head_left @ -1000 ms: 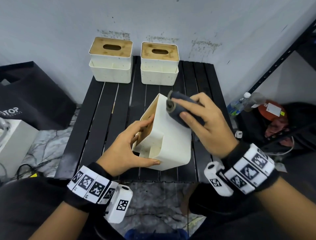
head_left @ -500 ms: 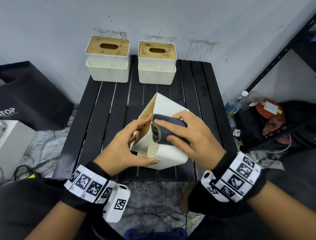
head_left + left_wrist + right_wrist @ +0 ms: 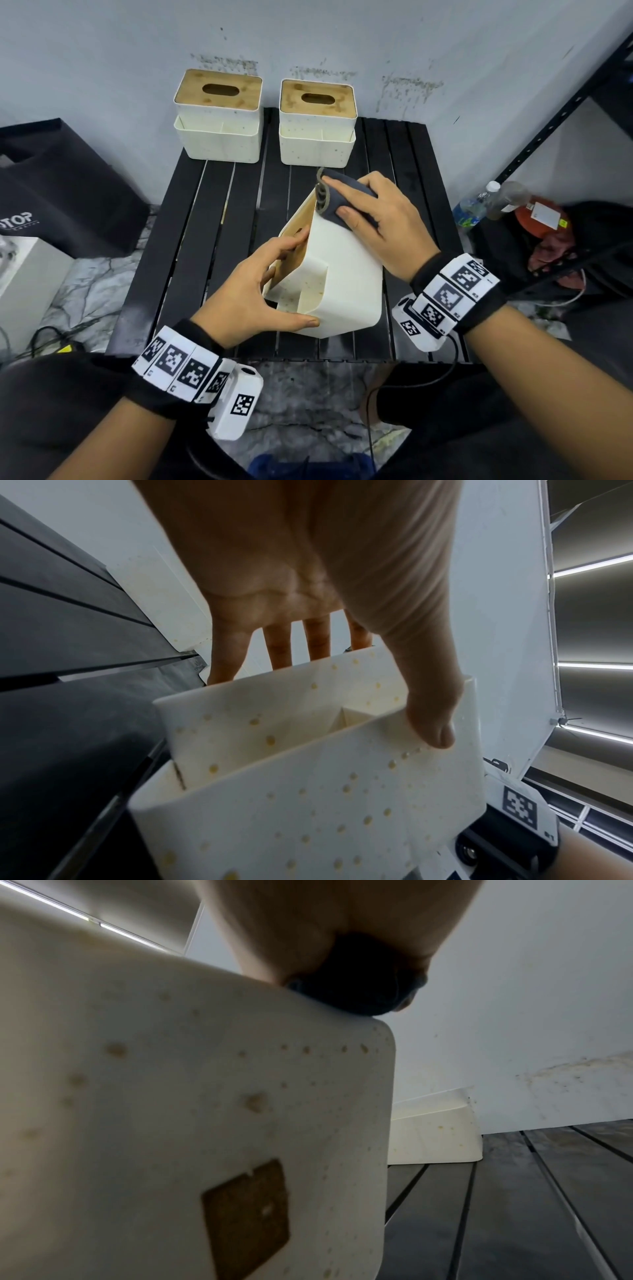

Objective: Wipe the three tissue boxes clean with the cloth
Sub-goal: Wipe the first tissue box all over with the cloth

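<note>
A cream tissue box (image 3: 346, 274) with a wooden lid stands tipped on its side at the middle of the black slatted table (image 3: 202, 219). My left hand (image 3: 260, 284) grips its near end, thumb on the pocket wall (image 3: 431, 731), fingers on the wooden lid. My right hand (image 3: 370, 212) presses a folded dark grey cloth (image 3: 334, 200) against the box's upturned side near its far top corner; the cloth (image 3: 359, 988) shows dark under the palm. Yellowish spots dot the box (image 3: 205, 1096). Two more tissue boxes, left (image 3: 219, 116) and right (image 3: 317, 123), stand upright at the table's back.
A black bag (image 3: 65, 192) and a white box (image 3: 24, 284) sit on the floor at the left. At the right stand a black metal rack (image 3: 561, 113), plastic bottles (image 3: 479, 205) and a red item (image 3: 544, 219). The wall runs close behind the table.
My right hand slid the cloth down the box's side toward me, then back up to the far top corner. The left hand kept its hold on the box.
</note>
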